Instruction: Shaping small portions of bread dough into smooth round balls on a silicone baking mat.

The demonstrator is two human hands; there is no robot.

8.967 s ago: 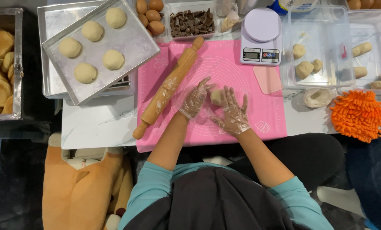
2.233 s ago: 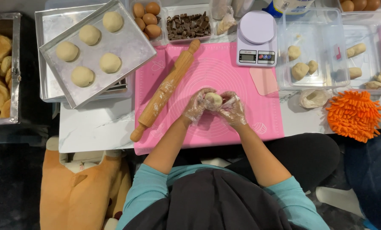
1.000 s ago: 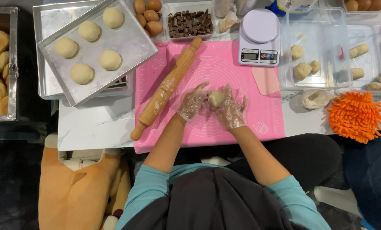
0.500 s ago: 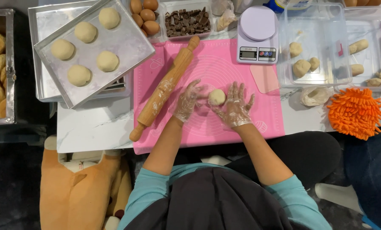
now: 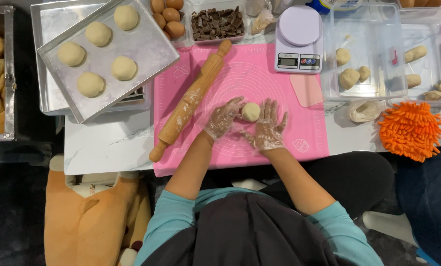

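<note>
Hands (image 5: 245, 123) cup dough ball (image 5: 251, 112), mat (image 5: 240, 64) centre.

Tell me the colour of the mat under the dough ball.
Pink, with faint white circle markings; the mat shows best in the head view, beneath the dough ball.

A white marble-patterned table (image 5: 107, 148) carries everything; a pink silicone mat (image 5: 260, 83) lies flat across its middle, reaching the near edge; left of the mat sit stacked metal baking trays (image 5: 146, 49), the upper one turned askew; at the far edge stand a tray of brown eggs (image 5: 167, 15), a tub of chocolate chunks (image 5: 218, 23) and a white kitchen scale (image 5: 297, 39), which overlaps the mat; right of the mat stand clear plastic containers (image 5: 378, 54); an orange shaggy mitt (image 5: 411, 130) lies near the right front edge
</note>
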